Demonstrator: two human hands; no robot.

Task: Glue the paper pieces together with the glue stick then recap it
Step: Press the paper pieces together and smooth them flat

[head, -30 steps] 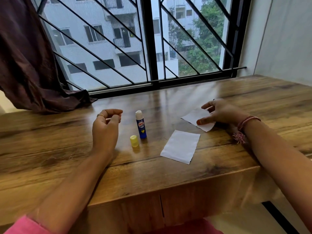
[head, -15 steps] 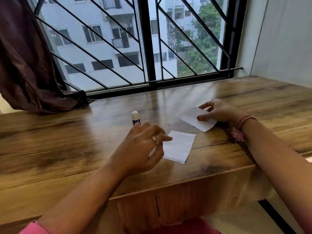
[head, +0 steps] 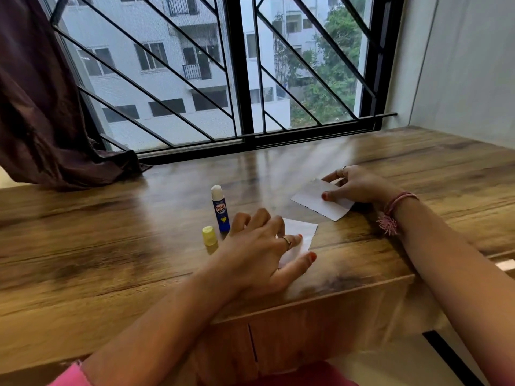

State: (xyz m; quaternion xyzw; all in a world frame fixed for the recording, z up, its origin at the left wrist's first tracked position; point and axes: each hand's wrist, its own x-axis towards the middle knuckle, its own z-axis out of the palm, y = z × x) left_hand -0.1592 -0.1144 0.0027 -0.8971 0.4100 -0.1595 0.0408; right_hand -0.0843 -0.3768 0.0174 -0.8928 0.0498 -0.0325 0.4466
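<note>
Standing uncapped on the wooden table (head: 111,246), the glue stick (head: 220,210) is waiting with its yellow cap (head: 209,236) just beside it at seven o'clock. The left hand (head: 262,252) is lying with relaxed fingers on the near paper piece (head: 302,232) at three o'clock of the stick; the right hand (head: 359,185) is pinning the far paper piece (head: 320,199) at two o'clock. Judged step: positioning papers. Next, a hand is needing to free itself and grip the stick.

Uncapped blue glue stick (head: 220,209) upright beside yellow cap (head: 209,237); two white paper pieces (head: 320,199) apart.
</note>
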